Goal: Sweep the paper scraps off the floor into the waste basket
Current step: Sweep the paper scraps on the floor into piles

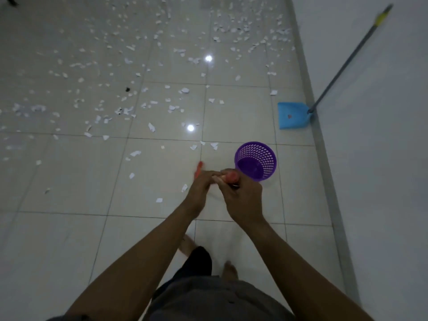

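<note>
Hands meet low in the centre of the head view, both on a red broom handle [232,176] seen nearly end-on. Right hand [242,198]: fingers curled tight round the top end of the handle. Left hand [201,185]: just beside it and further down the handle, fingers wrapped round it (motion blur here; the red streak beyond the knuckles is probably the lower shaft). Purple waste basket [256,161] stands upright on the tiled floor [69,228], just beyond the right hand, mouth open towards the camera. Paper scraps [151,127] lie scattered over the far and left tiles, thin near the basket, dense further off. Blue dustpan [293,115] sits by the wall [382,158], its long grey pole [347,61] leaning against it. Bare feet [230,269] show below.
</note>
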